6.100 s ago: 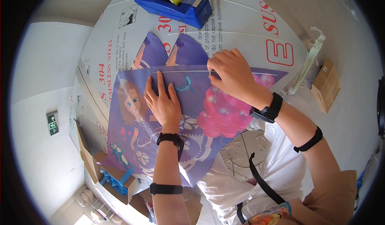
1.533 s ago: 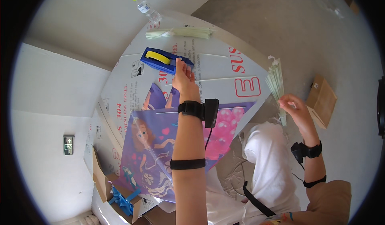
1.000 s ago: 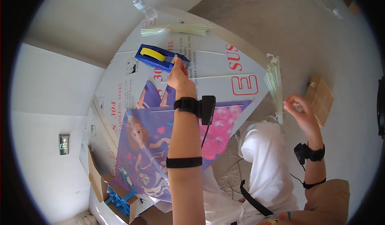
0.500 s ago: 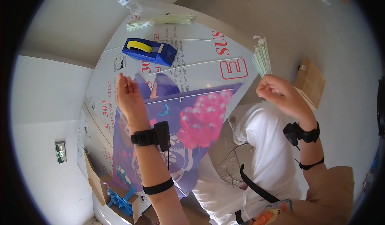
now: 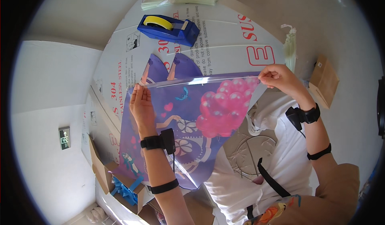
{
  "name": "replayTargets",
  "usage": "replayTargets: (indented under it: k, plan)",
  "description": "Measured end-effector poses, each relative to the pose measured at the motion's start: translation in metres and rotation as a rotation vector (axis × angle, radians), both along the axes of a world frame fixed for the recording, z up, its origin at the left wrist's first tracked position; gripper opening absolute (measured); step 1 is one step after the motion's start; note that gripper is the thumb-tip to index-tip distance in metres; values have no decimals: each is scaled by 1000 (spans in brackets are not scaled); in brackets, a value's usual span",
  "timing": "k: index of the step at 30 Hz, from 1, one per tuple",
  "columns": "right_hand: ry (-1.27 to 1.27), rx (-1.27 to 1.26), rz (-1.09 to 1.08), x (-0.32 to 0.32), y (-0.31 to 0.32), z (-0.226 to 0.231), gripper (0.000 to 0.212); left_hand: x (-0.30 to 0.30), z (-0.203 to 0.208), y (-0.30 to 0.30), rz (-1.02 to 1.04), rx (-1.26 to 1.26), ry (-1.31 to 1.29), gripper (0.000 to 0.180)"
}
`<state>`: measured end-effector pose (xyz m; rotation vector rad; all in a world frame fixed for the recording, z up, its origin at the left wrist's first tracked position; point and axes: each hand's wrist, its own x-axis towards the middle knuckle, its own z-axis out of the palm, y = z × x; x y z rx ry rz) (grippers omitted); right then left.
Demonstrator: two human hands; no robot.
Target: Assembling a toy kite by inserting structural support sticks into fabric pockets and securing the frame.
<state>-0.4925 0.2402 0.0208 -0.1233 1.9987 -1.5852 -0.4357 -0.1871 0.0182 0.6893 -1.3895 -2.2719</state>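
A purple kite sheet (image 5: 188, 117) with a cartoon figure and pink balloons lies over flattened white cardboard (image 5: 224, 40). A thin pale rod (image 5: 204, 80) runs along its top edge. My left hand (image 5: 141, 106) rests flat on the sheet's left part, fingertips at the rod's left end. My right hand (image 5: 278, 76) pinches the rod's right end at the sheet's right corner. Both wrists carry black bands.
A blue tape dispenser (image 5: 168, 28) with a yellow roll sits on the cardboard beyond the sheet. Bundles of pale rods lie at the top (image 5: 180, 0) and at the right (image 5: 289, 48). A small brown box (image 5: 324, 80) stands at the right. An open carton (image 5: 120, 185) is at lower left.
My left hand came back from the tape dispenser and settled on the sheet's left edge. My right hand brought a rod from the right-hand bundle and laid it along the sheet's top edge.
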Motion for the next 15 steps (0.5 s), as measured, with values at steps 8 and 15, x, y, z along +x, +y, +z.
replayTargets:
  k: [8, 15]
  plan:
    - [-33, 66, 47, -4, 4, -9, 20, 1, -19, -22, -94, -244, -125, 4]
    - [270, 198, 1, -1, 5, -11, 18, -1, -23, -15, -170, -353, -154, 6]
